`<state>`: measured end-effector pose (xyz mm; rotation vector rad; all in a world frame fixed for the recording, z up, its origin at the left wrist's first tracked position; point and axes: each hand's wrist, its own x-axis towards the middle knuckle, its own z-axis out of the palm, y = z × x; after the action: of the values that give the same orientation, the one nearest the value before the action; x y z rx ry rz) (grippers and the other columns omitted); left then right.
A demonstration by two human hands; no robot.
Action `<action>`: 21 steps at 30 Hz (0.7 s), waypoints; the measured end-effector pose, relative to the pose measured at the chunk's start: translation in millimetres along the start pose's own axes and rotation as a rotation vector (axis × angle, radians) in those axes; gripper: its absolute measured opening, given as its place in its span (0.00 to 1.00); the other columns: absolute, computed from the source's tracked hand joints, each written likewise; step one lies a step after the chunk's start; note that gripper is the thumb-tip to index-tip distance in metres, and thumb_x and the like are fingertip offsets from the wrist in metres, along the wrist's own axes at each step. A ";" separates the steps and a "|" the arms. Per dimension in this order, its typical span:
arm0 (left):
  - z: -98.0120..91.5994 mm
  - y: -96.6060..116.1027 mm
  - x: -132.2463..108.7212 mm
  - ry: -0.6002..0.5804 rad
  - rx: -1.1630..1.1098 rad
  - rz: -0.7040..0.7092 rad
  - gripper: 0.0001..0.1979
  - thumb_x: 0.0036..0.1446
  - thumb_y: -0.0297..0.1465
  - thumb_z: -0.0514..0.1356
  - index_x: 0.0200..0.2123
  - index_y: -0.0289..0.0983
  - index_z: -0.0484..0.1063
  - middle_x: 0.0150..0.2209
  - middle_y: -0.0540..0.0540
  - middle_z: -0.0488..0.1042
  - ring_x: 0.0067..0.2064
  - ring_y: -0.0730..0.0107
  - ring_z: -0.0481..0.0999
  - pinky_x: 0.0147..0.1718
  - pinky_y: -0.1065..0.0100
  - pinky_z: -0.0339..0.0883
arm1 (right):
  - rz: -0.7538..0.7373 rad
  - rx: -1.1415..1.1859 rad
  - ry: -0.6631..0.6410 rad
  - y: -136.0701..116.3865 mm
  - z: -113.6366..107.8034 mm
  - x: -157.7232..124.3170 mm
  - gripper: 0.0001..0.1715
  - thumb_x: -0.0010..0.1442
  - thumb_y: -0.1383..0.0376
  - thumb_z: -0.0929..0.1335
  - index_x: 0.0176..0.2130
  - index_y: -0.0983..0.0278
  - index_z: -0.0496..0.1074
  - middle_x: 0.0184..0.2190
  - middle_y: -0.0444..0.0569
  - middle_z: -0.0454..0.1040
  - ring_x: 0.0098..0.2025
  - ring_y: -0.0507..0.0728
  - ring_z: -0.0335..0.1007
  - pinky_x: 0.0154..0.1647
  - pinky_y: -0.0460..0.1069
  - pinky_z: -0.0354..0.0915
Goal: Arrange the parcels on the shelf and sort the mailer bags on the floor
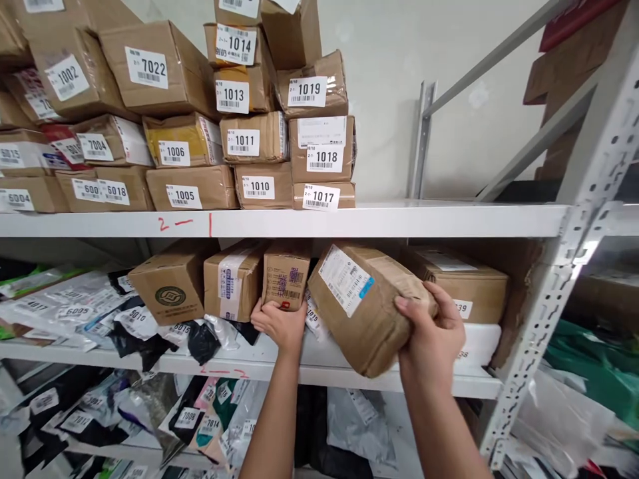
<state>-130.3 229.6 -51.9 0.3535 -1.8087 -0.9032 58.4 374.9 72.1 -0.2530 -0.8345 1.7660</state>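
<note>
Your right hand (432, 329) clamps its thumb and fingers on the right end of a tilted brown carton (367, 322), whose white-and-blue label (345, 281) faces you at the front of the middle shelf (164, 364). Your left hand (280, 326) rests against the lower front of a smaller carton (284, 269) with purple print, just beside it; whether those fingers clamp it, you cannot tell from this angle. Farther left stand a carton with white tape (239, 279) and a carton with a round emblem (167, 269). Beyond your right hand, another carton (439, 283) sits on a white box (482, 346). Numbered boxes (257, 143) fill the left of the upper shelf (379, 221).
</note>
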 end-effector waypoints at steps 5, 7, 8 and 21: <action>2.2 -5.0 0.2 0.002 -0.007 0.031 0.32 0.41 0.46 0.73 0.40 0.41 0.58 0.57 0.32 0.61 0.60 0.41 0.62 0.62 0.47 0.57 | -0.308 -0.068 0.096 34.4 41.5 -7.6 0.36 0.34 0.60 0.82 0.44 0.62 0.76 0.44 0.46 0.74 0.46 0.59 0.73 0.51 0.57 0.71; 3.8 -5.1 1.3 0.001 -0.014 0.042 0.32 0.41 0.46 0.73 0.41 0.41 0.59 0.57 0.31 0.61 0.60 0.41 0.62 0.62 0.47 0.58 | -0.396 -0.171 0.124 53.8 58.7 -3.0 0.34 0.35 0.59 0.81 0.44 0.62 0.77 0.46 0.48 0.72 0.49 0.60 0.72 0.57 0.59 0.69; 4.3 -5.0 1.5 -0.002 -0.017 0.046 0.33 0.41 0.46 0.74 0.41 0.40 0.59 0.57 0.31 0.61 0.60 0.40 0.62 0.62 0.47 0.58 | -0.409 -0.221 0.134 63.6 66.8 -0.4 0.33 0.35 0.59 0.80 0.44 0.62 0.77 0.46 0.48 0.71 0.48 0.61 0.72 0.58 0.59 0.68; -20.8 -10.0 -45.6 -0.556 -0.244 0.629 0.17 0.66 0.27 0.52 0.57 0.34 0.68 0.58 0.32 0.70 0.60 0.50 0.71 0.58 0.50 0.69 | -0.431 -0.371 0.030 107.1 112.1 22.0 0.28 0.34 0.64 0.77 0.40 0.62 0.79 0.43 0.47 0.69 0.49 0.62 0.72 0.58 0.57 0.67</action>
<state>-94.3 242.1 -85.9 -0.6552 -2.0824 -0.7895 -91.7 334.0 89.6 -0.3152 -1.1023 1.1994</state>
